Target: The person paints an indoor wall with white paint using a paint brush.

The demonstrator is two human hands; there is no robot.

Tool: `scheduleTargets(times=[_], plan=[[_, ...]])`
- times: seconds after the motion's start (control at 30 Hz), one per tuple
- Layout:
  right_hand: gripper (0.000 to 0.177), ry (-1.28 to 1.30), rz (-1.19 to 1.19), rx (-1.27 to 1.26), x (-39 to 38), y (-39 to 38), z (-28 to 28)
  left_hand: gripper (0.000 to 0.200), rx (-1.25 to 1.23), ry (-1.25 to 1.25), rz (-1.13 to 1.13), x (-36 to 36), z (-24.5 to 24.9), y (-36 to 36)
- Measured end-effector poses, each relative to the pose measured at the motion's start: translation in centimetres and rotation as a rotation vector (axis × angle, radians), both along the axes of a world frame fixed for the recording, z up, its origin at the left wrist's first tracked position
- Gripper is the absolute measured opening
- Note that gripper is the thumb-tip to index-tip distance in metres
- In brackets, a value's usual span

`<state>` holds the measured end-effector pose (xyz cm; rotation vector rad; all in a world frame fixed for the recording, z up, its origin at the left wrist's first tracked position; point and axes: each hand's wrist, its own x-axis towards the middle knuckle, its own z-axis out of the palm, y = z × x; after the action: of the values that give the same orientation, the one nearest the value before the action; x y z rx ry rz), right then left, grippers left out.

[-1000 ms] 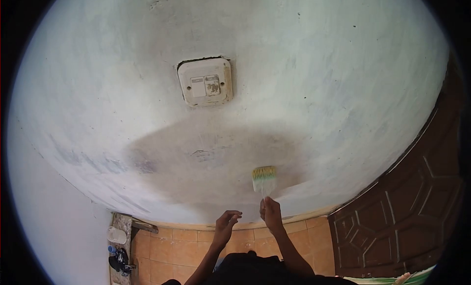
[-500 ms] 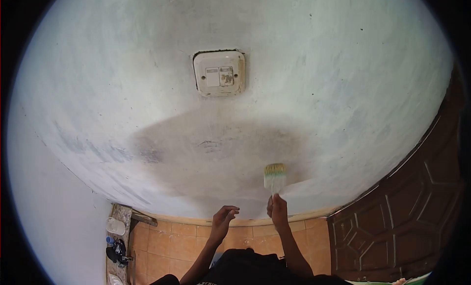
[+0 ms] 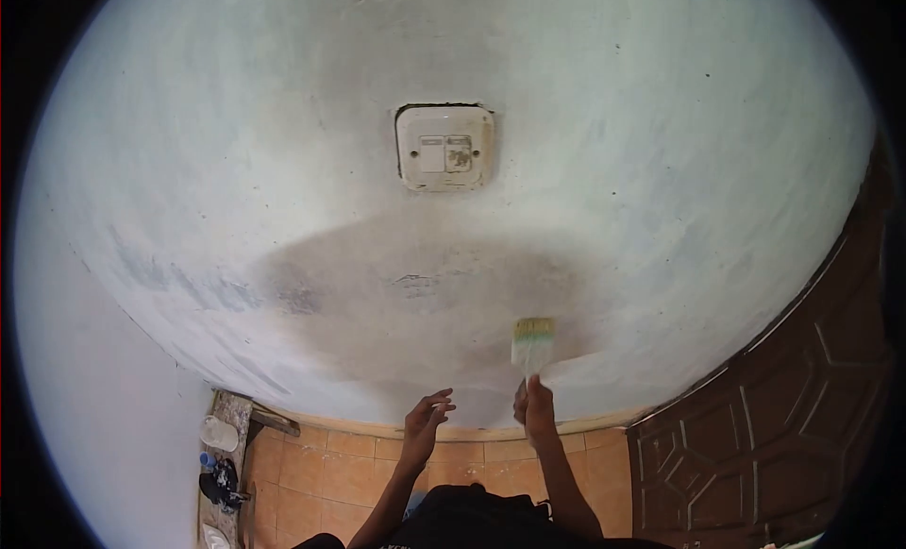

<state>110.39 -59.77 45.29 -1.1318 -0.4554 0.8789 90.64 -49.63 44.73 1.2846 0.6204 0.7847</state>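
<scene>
head view: my right hand (image 3: 536, 407) was closed around the handle of the brush (image 3: 532, 341), with the bristles pointing to 12 o'clock and laid against the wall (image 3: 283, 124). the brush sat at the 5 o'clock edge of the dark patch (image 3: 415, 285). the switch (image 3: 444, 148) was well apart from it, at 12 o'clock of the patch. my left hand (image 3: 427, 419) was open with the fingers loosely curled and held nothing. it was at 9 o'clock of the right hand and close to the wall; i could not tell whether it touched. the door (image 3: 755, 436) stood at 4 o'clock. at 7 o'clock, by the floor (image 3: 330, 464), lay a white container (image 3: 219, 434) among some clutter.

as i judged it, the stroke wanted light, even pressure with the bristles flat. passes should overlap, working from the patch's edge inward. the brush should stay clear of the switch plate and the door frame. a steady wrist, with the free hand off the brushed area, seemed best.
</scene>
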Motion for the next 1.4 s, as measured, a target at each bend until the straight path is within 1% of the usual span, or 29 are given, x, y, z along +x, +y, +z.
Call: scheduleTargets(times=[0.1,0.13,0.17,0.2,0.23,0.33,0.43,0.47,0.5,0.6,0.63,0.7,0.8,0.83,0.93,1.0,1.03,1.13,1.2,1.27,1.3,1.37,1.4], plan=[[0.052,-0.104,-0.026,0.055,-0.2,0.3,3.2,0.024,-0.022,0.042,0.015,-1.1,-0.6,0.0],[0.051,-0.234,-0.049,0.162,0.8,1.0,4.6,0.024,-0.015,0.049,0.009,-1.4,-0.6,0.0],[0.051,-0.210,-0.051,0.181,1.4,1.4,7.8,0.024,-0.008,0.058,0.000,-1.6,-0.6,0.1],[0.049,-0.233,-0.099,0.163,2.0,2.1,10.0,0.023,0.001,0.063,-0.010,-1.7,-0.5,0.2],[0.048,-0.246,-0.081,0.193,2.8,2.7,11.3,0.023,0.001,0.063,-0.013,-1.8,-0.4,0.1],[0.047,-0.288,-0.080,0.220,4.3,4.2,9.4,0.022,0.011,0.058,-0.001,-1.9,0.0,0.6],[0.050,-0.114,-0.002,0.165,2.3,3.1,3.1,0.022,0.010,0.049,0.034,-1.9,-0.2,0.7],[0.051,-0.062,-0.012,0.093,0.9,2.4,1.9,0.022,0.005,0.037,0.040,-2.0,-0.2,0.5],[0.050,-0.015,0.001,0.054,-0.3,1.7,1.8,0.022,0.002,0.026,0.045,-1.9,-0.2,0.4],[0.047,-0.178,-0.036,0.083,-0.4,1.8,5.1,0.023,-0.022,0.031,0.041,-2.0,-0.7,0.0],[0.045,-0.228,-0.065,0.112,-0.2,2.1,7.8,0.023,-0.017,0.034,0.028,-2.1,-0.6,-0.2],[0.042,-0.207,-0.047,0.158,0.7,3.2,12.0,0.023,-0.009,0.040,-0.005,-2.0,-0.3,-0.3],[0.042,-0.297,-0.016,0.238,1.9,4.9,11.4,0.022,0.033,0.037,-0.037,-1.8,-0.2,-0.1],[0.043,-0.320,-0.024,0.225,2.0,5.2,9.4,0.022,0.035,0.041,-0.031,-1.7,-0.1,0.0],[0.043,-0.160,0.031,0.155,0.2,4.0,3.9,0.022,0.041,0.042,-0.006,-1.9,0.0,0.2],[0.043,-0.089,0.030,0.090,-1.9,2.4,3.3,0.022,0.030,0.033,0.013,-2.0,-0.3,0.0],[0.043,-0.055,0.026,0.060,-2.5,2.0,3.8,0.022,0.023,0.041,0.013,-2.1,-0.6,0.1],[0.044,-0.254,0.035,0.224,-1.5,3.0,7.5,0.022,0.013,0.058,-0.011,-2.3,-1.1,-0.2],[0.043,-0.267,0.035,0.183,-0.5,4.3,11.4,0.022,0.031,0.057,-0.044,-2.1,-1.1,-0.4],[0.042,-0.286,0.032,0.181,0.0,5.8,13.1,0.023,0.054,0.052,-0.087,-1.8,-0.9,-0.7],[0.043,-0.326,0.014,0.162,0.0,6.1,11.8,0.024,0.074,0.040,-0.099,-1.4,-0.7,-0.5],[0.045,-0.412,-0.029,0.125,0.1,6.4,5.9,0.024,0.074,0.045,-0.070,-1.3,-0.1,-0.4],[0.044,-0.321,0.007,0.142,-0.5,5.8,3.5,0.024,0.070,0.045,-0.061,-1.3,0.0,-0.6]])
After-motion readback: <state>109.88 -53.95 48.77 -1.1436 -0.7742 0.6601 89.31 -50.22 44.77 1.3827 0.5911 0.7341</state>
